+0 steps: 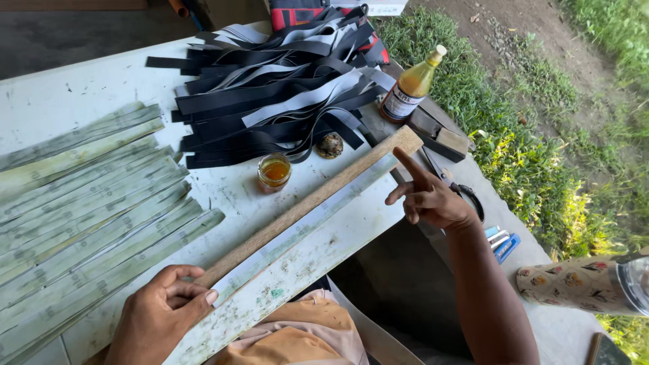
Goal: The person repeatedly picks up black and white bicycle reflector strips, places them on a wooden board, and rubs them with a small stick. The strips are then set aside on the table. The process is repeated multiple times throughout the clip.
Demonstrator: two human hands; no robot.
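Left hand (pixel 162 307) pinches the near end of a pale strip (pixel 304 226) lying along a wooden batten (pixel 311 199) on the counter (pixel 81 88). Right hand (pixel 429 196) empty, index finger apparently touching the batten's far end. Glue jar (pixel 274 172) just beyond.

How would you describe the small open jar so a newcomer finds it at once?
On the white table, look just below the heap of black strips, above the long wooden slat. The jar is short, clear glass, lidless, holding amber liquid. The only other amber container is a tall capped bottle.
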